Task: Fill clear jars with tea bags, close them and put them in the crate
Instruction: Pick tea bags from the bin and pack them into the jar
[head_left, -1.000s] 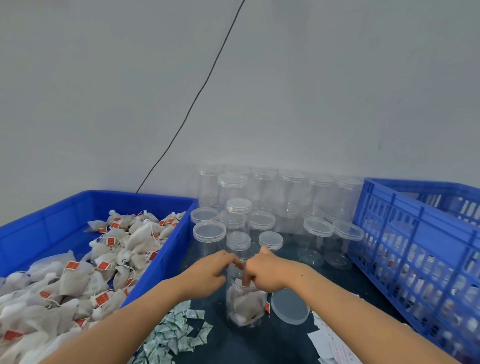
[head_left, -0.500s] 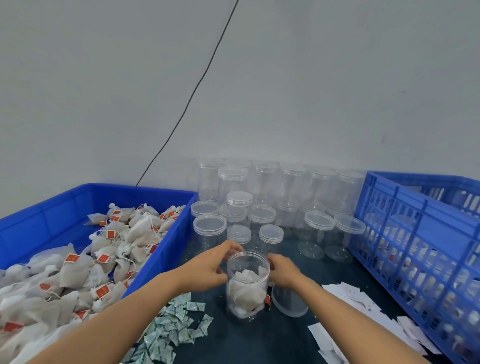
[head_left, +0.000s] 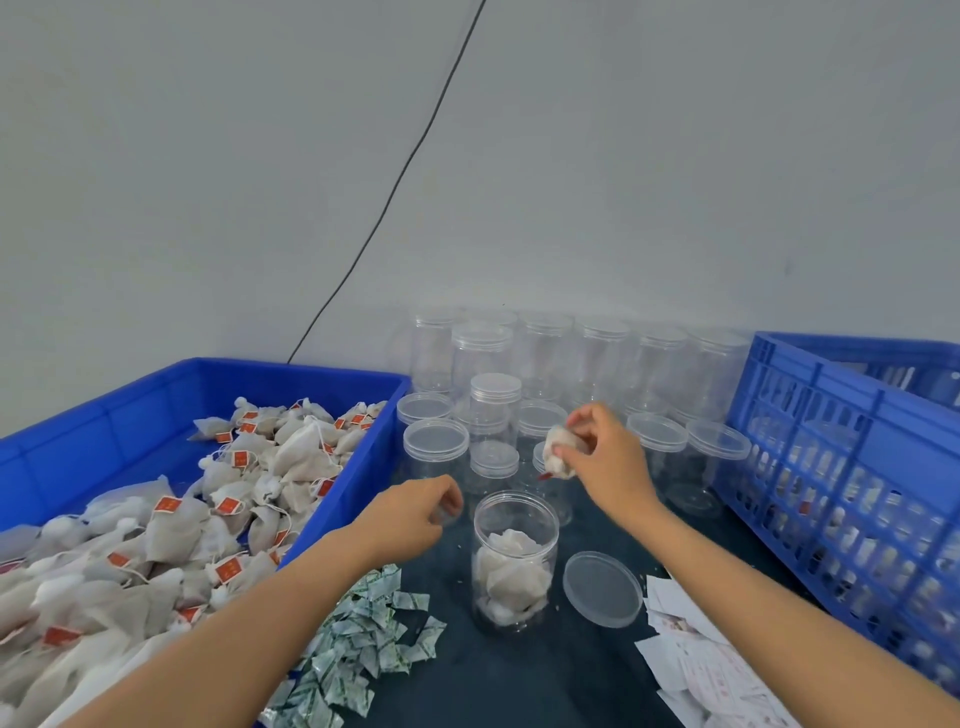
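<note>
Single head-worn view, forward and down, close over the table (head_left: 519, 675).

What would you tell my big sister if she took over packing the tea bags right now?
Right hand pinches one tea bag above the open jar. Left hand hangs beside the jar, fingers loosely curled, holding nothing.
Jar stands upright, partly filled; its lid lies flat to its right.
Loose tea bags are in the blue bin; the crate stands on the right.
Left: drop this bag in, finish filling, put the lid on, set the jar in the crate.
</note>
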